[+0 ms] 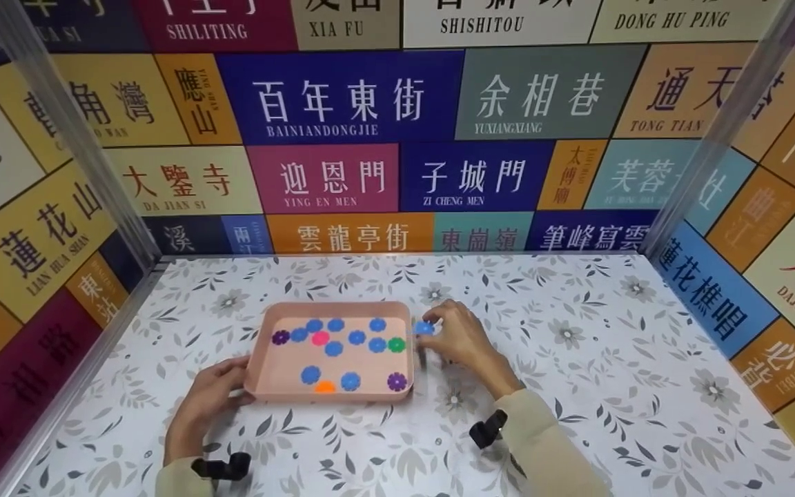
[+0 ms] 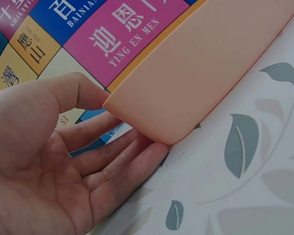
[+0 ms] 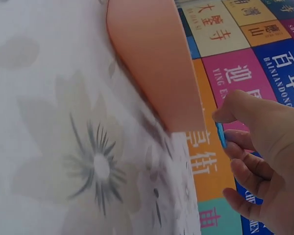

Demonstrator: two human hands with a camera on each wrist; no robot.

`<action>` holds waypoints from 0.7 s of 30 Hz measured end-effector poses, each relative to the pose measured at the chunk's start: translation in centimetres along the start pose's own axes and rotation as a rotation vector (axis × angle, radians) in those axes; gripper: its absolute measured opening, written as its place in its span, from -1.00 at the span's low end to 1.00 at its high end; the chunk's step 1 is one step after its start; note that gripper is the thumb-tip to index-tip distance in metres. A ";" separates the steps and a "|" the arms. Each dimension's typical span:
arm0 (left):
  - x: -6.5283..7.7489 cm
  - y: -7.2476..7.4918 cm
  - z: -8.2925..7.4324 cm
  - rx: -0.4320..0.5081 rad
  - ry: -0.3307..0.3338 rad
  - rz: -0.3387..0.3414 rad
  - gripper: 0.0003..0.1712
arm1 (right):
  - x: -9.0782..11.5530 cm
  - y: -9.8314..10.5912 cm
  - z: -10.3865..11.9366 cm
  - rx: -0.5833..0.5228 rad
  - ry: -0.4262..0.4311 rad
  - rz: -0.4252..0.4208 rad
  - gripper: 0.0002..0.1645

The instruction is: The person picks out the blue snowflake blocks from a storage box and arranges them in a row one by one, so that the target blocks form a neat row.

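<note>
My right hand (image 1: 463,338) pinches a small blue flower-shaped disc (image 1: 424,328) between thumb and fingertips, just outside the right rim of a pink tray (image 1: 287,388). In the right wrist view the disc (image 3: 220,134) shows edge-on, apart from the tray's wall. My left hand (image 1: 212,393) holds the tray at its near left end. The left wrist view has the thumb at the rim, with the fingers (image 2: 137,169) against the end wall down to the bottom corner. Several blue discs (image 1: 350,381) lie spread inside, with purple discs (image 1: 396,381), a pink disc (image 1: 320,338), a green disc (image 1: 396,344) and an orange disc (image 1: 326,387).
The tray stands on a table with a floral cover (image 1: 577,386). Panels with printed place names (image 1: 335,96) rise behind and on both sides, with clear corner strips (image 1: 722,131). A black wrist camera (image 1: 221,466) sits on each sleeve.
</note>
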State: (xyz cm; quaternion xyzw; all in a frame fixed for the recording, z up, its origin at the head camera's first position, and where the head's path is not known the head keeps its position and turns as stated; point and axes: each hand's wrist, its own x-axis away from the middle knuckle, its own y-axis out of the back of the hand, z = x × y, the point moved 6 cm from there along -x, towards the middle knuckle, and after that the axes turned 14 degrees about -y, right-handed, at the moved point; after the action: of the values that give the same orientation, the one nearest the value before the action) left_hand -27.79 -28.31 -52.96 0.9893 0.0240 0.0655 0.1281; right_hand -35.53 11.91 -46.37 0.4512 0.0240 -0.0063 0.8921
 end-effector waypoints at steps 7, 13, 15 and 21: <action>0.1 0.0 -0.1 0.010 -0.002 -0.002 -0.36 | -1.0 0.4 -2.2 0.008 -0.003 -0.015 -0.61; 0.2 0.0 -0.3 0.009 -0.026 0.002 -0.39 | -2.1 0.5 -4.0 -0.006 -0.061 0.016 -0.61; 0.2 0.0 -0.3 0.006 -0.026 0.005 -0.38 | -2.5 0.4 -4.5 -0.011 -0.082 0.031 -0.61; 0.2 0.0 -0.2 -0.009 -0.006 0.010 -0.37 | -3.2 -0.4 -5.0 0.004 -0.080 0.067 -0.60</action>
State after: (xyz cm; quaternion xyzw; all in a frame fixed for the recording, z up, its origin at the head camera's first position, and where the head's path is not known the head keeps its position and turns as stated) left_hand -27.67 -28.21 -52.71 0.9891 0.0184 0.0630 0.1321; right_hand -38.87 15.66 -49.44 0.4528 -0.0269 0.0056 0.8912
